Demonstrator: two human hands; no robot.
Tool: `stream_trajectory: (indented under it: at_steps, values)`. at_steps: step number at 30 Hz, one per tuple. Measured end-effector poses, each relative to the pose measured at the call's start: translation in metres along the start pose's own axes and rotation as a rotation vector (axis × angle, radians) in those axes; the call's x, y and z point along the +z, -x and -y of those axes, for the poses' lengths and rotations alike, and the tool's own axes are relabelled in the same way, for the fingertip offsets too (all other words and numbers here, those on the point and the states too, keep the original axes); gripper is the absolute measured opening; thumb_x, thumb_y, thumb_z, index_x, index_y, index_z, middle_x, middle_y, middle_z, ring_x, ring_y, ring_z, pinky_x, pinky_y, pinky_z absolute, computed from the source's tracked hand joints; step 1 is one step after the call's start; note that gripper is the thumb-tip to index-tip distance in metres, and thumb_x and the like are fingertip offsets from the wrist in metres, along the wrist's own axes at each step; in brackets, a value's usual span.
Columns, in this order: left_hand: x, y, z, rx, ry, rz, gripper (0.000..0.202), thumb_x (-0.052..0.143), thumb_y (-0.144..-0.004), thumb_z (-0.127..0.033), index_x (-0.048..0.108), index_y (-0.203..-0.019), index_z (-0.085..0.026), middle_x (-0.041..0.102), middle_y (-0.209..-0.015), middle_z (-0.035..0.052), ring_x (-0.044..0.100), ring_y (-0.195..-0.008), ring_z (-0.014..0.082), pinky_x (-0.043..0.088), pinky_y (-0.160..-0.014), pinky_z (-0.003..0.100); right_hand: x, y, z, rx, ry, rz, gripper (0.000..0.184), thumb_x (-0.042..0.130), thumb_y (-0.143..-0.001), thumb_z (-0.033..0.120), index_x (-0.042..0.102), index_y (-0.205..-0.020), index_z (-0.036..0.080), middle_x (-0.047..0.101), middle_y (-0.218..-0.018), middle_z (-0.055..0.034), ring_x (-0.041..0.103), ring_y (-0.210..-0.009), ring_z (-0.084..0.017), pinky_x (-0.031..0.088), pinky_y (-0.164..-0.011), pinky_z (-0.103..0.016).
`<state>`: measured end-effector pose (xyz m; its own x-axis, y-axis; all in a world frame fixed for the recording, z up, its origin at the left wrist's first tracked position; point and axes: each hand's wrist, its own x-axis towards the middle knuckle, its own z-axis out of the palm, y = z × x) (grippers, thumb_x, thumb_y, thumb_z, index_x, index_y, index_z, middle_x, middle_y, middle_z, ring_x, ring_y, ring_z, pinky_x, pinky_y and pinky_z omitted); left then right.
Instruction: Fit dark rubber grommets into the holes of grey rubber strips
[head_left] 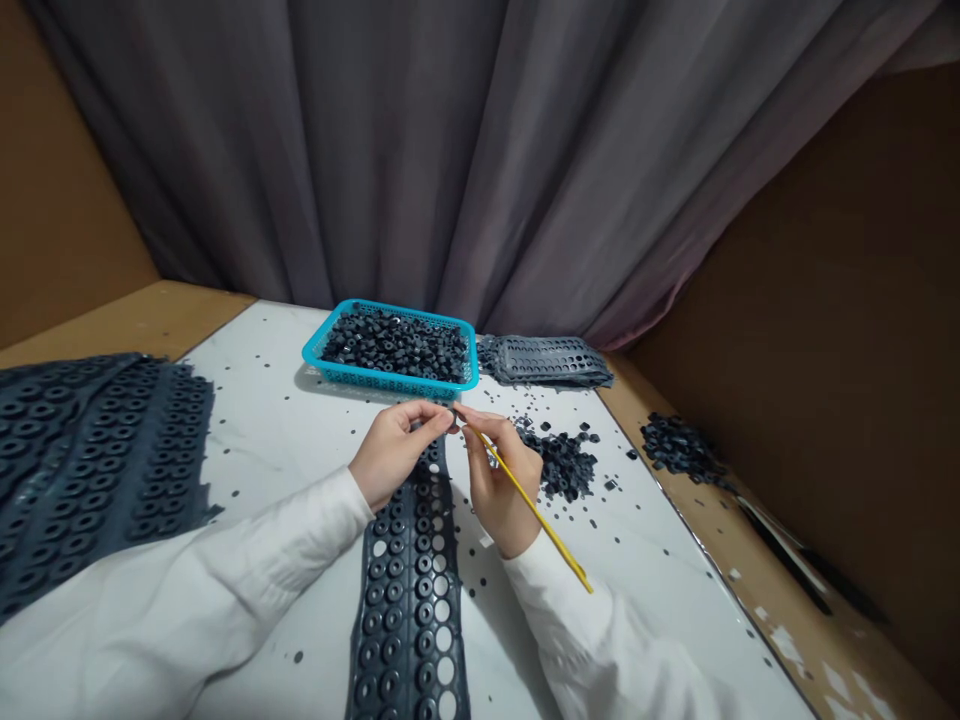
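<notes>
My left hand (394, 450) is closed in a pinch on a small dark rubber piece (453, 422), mostly hidden by the fingertips. A thin yellow stick (536, 515) slants through my right hand (501, 475), which grips it near its upper end. The stick's tip meets the piece at my left fingertips. Below both hands lies a long black rubber strip (409, 600) with rows of moulded rings. Along its right side runs a column of round holes, the white tabletop showing through. One more hole shows in its left part.
A blue basket (315, 352) full of small black rings stands behind my hands. Punched-out strips (555, 360) lie beside it. A pile of black bits (566, 465) is at right, another pile (679, 448) on the cardboard. A ringed rubber sheet (97, 460) covers the left side.
</notes>
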<state>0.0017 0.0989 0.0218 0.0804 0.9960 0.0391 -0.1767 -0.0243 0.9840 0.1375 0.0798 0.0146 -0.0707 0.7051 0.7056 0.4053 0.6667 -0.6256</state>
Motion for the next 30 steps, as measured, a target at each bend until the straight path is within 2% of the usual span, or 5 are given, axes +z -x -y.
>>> stream_trajectory:
  at_steps: [7,13,16,22,30]
  values:
    - [-0.002,-0.001,0.008,-0.007,0.021,0.009,0.029,0.069,-0.071,-0.043,0.066,-0.077,-0.015,0.067,-0.080,0.0045,0.057,-0.077,0.0166,0.040,-0.065,0.023,0.003,-0.002,0.004,0.006,0.016,-0.026,0.021,0.048,-0.087,0.013,0.060,-0.098,0.026,0.068,-0.106,-0.0060,0.064,-0.097,-0.019,0.051,-0.085,-0.036]
    - [-0.001,0.002,0.005,-0.025,0.042,0.018,0.029,0.069,-0.071,-0.044,0.068,-0.076,-0.016,0.069,-0.084,0.0059,0.058,-0.079,0.0167,0.039,-0.067,0.023,-0.004,-0.011,-0.002,0.131,0.020,-0.073,0.009,0.052,-0.086,0.019,0.059,-0.090,0.023,0.070,-0.098,-0.0073,0.066,-0.089,-0.021,0.052,-0.080,-0.036]
    - [0.000,0.003,0.003,-0.040,0.049,-0.005,0.029,0.070,-0.070,-0.043,0.067,-0.075,-0.015,0.070,-0.084,0.0059,0.057,-0.080,0.0163,0.039,-0.068,0.023,-0.007,-0.015,0.001,0.243,-0.102,-0.085,0.004,0.055,-0.086,0.023,0.059,-0.087,0.022,0.070,-0.099,-0.0063,0.066,-0.089,-0.020,0.052,-0.079,-0.035]
    - [0.000,0.002,0.003,-0.009,0.109,-0.034,0.027,0.070,-0.071,-0.042,0.067,-0.078,-0.016,0.069,-0.084,0.0040,0.057,-0.078,0.0146,0.039,-0.067,0.022,-0.004,-0.015,0.012,0.402,-0.531,-0.046,0.007,0.059,-0.084,0.027,0.056,-0.082,0.021,0.069,-0.104,-0.0059,0.062,-0.104,-0.021,0.049,-0.091,-0.041]
    - [0.002,0.002,0.003,0.003,0.143,-0.060,0.026,0.074,-0.067,-0.040,0.068,-0.076,-0.016,0.068,-0.079,0.0027,0.057,-0.074,0.0139,0.040,-0.066,0.023,-0.002,-0.011,0.011,0.397,-0.522,-0.020,0.005,0.060,-0.084,0.027,0.059,-0.085,0.022,0.070,-0.101,-0.0053,0.065,-0.096,-0.020,0.050,-0.090,-0.040]
